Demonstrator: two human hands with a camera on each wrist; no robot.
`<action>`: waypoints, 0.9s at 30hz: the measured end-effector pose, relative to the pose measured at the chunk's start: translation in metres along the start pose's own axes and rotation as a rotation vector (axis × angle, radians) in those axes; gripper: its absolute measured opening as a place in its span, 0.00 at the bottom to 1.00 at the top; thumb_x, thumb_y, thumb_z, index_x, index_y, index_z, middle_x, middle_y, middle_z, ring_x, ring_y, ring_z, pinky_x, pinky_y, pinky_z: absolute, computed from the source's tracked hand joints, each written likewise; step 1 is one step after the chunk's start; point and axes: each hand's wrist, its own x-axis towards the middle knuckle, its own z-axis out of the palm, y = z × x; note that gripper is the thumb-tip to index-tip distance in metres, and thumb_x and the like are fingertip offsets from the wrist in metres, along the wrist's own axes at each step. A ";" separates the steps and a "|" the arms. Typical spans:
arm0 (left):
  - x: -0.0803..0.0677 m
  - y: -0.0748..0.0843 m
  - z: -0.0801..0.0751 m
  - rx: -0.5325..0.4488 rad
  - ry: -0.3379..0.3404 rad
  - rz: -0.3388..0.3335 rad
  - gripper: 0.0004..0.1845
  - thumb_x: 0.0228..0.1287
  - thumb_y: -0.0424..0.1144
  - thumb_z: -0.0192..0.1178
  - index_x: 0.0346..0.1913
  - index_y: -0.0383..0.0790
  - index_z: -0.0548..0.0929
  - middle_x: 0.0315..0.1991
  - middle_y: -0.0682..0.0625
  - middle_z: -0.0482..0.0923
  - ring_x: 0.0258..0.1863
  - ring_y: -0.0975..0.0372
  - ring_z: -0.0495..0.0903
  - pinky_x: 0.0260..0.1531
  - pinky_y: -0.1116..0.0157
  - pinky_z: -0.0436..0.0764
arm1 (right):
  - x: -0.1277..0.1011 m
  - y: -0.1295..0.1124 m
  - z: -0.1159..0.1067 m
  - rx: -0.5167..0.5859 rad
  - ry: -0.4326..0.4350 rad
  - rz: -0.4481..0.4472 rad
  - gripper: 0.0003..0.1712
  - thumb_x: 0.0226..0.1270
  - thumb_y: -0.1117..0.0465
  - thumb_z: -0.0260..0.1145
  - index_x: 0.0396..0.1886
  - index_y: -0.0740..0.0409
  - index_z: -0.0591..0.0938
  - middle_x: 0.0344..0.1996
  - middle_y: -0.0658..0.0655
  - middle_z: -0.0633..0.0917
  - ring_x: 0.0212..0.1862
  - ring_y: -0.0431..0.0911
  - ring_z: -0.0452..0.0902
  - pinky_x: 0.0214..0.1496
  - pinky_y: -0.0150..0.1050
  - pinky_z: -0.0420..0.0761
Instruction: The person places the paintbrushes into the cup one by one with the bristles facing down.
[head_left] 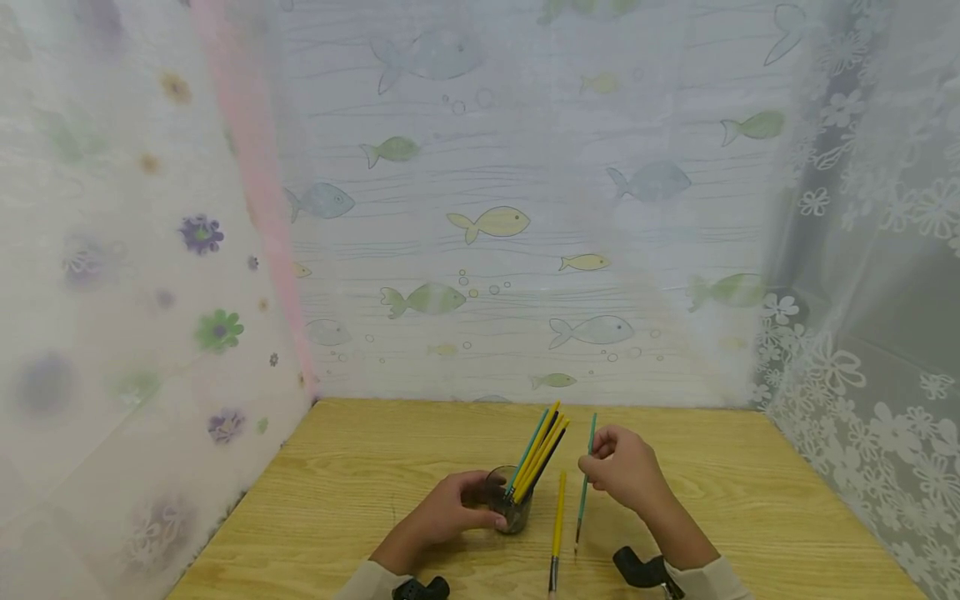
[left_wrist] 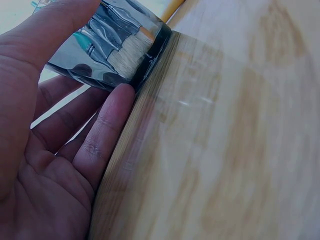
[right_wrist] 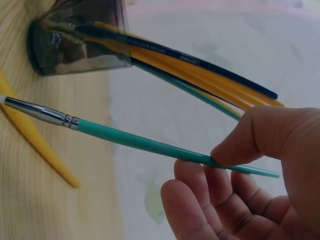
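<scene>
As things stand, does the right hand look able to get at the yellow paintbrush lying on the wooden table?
Probably not without first freeing itself: the right hand is pinching a teal paintbrush. The yellow paintbrush lies uncovered just beside it, nothing between.

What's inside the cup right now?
The cup holds several brushes, yellow, teal and dark handles, bristles down; pale bristles show through the wall in the left wrist view. The left hand covers part of the cup, so an exact count is unclear.

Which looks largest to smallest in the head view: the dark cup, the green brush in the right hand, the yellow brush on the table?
1. yellow brush, longest
2. green brush, nearly alike, so unsure
3. dark cup, shortest
</scene>
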 end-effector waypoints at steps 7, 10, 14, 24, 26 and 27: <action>0.000 -0.001 0.000 0.001 0.001 0.010 0.25 0.66 0.47 0.73 0.65 0.56 0.81 0.57 0.56 0.85 0.56 0.61 0.84 0.55 0.67 0.82 | -0.002 -0.005 -0.002 0.008 0.010 -0.029 0.09 0.62 0.66 0.70 0.37 0.59 0.77 0.32 0.56 0.84 0.29 0.50 0.87 0.34 0.43 0.87; 0.000 -0.001 -0.001 0.006 0.001 0.015 0.25 0.66 0.48 0.73 0.65 0.56 0.82 0.55 0.55 0.86 0.54 0.61 0.85 0.53 0.66 0.82 | -0.002 -0.007 -0.002 0.022 0.008 -0.041 0.09 0.62 0.66 0.70 0.37 0.59 0.77 0.32 0.56 0.84 0.29 0.49 0.86 0.35 0.44 0.88; 0.000 -0.001 -0.001 0.009 0.002 0.018 0.25 0.66 0.48 0.73 0.65 0.56 0.81 0.55 0.55 0.86 0.54 0.61 0.85 0.54 0.66 0.82 | -0.003 -0.008 -0.001 0.024 0.009 -0.048 0.08 0.62 0.66 0.69 0.37 0.59 0.77 0.32 0.56 0.84 0.28 0.47 0.86 0.35 0.44 0.88; 0.001 -0.003 -0.001 0.001 -0.005 0.028 0.25 0.66 0.47 0.73 0.65 0.55 0.81 0.56 0.55 0.86 0.56 0.61 0.85 0.55 0.67 0.82 | -0.004 -0.013 -0.001 0.060 -0.004 -0.045 0.08 0.63 0.66 0.68 0.38 0.59 0.77 0.33 0.57 0.84 0.30 0.47 0.86 0.35 0.40 0.88; 0.001 -0.003 -0.001 0.000 -0.005 0.028 0.25 0.66 0.47 0.73 0.65 0.55 0.81 0.56 0.55 0.86 0.56 0.61 0.85 0.55 0.67 0.82 | -0.005 -0.015 -0.001 0.067 -0.006 -0.048 0.08 0.63 0.66 0.68 0.38 0.59 0.77 0.33 0.56 0.84 0.30 0.47 0.85 0.35 0.40 0.88; 0.001 -0.003 -0.001 -0.001 -0.005 0.028 0.25 0.66 0.47 0.73 0.65 0.55 0.81 0.56 0.55 0.86 0.56 0.61 0.85 0.55 0.67 0.82 | -0.004 -0.015 -0.001 0.068 -0.006 -0.051 0.08 0.63 0.66 0.68 0.38 0.59 0.77 0.33 0.56 0.84 0.30 0.47 0.85 0.36 0.40 0.88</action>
